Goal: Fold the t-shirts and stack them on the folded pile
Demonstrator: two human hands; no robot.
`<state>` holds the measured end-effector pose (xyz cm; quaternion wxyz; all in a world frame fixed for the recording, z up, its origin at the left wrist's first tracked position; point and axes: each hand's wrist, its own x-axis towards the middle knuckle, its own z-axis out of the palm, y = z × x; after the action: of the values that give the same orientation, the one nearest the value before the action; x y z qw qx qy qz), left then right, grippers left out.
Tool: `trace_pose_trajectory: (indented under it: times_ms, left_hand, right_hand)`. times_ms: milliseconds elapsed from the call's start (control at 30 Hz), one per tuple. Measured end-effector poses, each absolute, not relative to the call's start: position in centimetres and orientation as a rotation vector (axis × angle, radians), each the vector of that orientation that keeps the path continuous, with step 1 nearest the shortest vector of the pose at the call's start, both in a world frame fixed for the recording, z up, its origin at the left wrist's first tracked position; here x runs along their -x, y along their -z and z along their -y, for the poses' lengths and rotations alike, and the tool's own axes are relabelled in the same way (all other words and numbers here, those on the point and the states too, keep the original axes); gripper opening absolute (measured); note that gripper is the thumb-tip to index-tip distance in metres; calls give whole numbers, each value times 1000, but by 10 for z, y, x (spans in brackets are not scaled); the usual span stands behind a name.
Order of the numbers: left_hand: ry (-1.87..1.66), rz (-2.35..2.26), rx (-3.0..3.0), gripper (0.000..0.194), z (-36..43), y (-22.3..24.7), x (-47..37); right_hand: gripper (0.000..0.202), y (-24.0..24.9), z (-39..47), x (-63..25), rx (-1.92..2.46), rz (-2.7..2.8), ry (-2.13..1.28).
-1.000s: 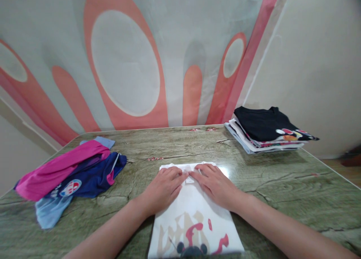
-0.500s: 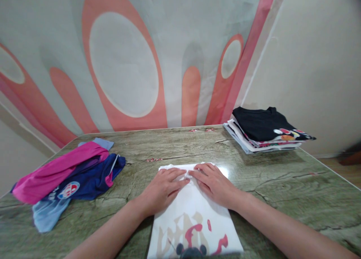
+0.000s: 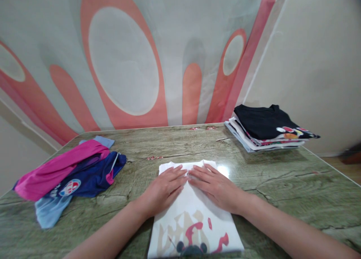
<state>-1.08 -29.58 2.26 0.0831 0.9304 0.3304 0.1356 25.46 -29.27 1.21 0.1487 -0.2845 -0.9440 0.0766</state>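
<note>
A white T-shirt [image 3: 194, 210], folded into a narrow panel, lies on the table in front of me. Its beige and red print with a dark round-eared figure faces up near the bottom of the view. My left hand [image 3: 166, 187] rests flat on the upper left of the shirt, fingers stretched toward the middle. On the upper right lies my right hand [image 3: 213, 185], also flat with fingers extended. The fingertips of both hands nearly meet just below the collar edge. Neither hand grips the cloth.
At the left lies a loose heap of clothes [image 3: 84, 180] in pink, navy and light blue. A stack of folded shirts [image 3: 262, 123], black on top, stands at the back right corner. Behind the wood-patterned table [image 3: 175, 146] rises a patterned wall covering [image 3: 172, 63].
My hands have flattened and slid slightly down toward me over the shirt, leaving more of its collar edge showing. The view has shifted a little; the heap and stack stay put.
</note>
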Motion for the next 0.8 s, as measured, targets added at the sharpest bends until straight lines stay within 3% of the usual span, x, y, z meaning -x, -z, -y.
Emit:
trace_pose_trajectory:
  times_ms: [167, 433, 633, 800]
  left_hand:
    - [-103, -1078, -2812, 63, 300, -19, 3]
    - [-134, -1065, -2789, 67, 302, -23, 4]
    - [-702, -1303, -2572, 41, 286, -22, 26]
    - [-707, -1500, -2506, 35, 274, -15, 38]
  right_hand:
    - [59, -6, 296, -253, 845, 2739, -290]
    - [55, -16, 299, -253, 850, 2745, -330]
    - [43, -9, 289, -259, 877, 2584, -248]
    - [47, 7, 278, -265, 1035, 2489, -204]
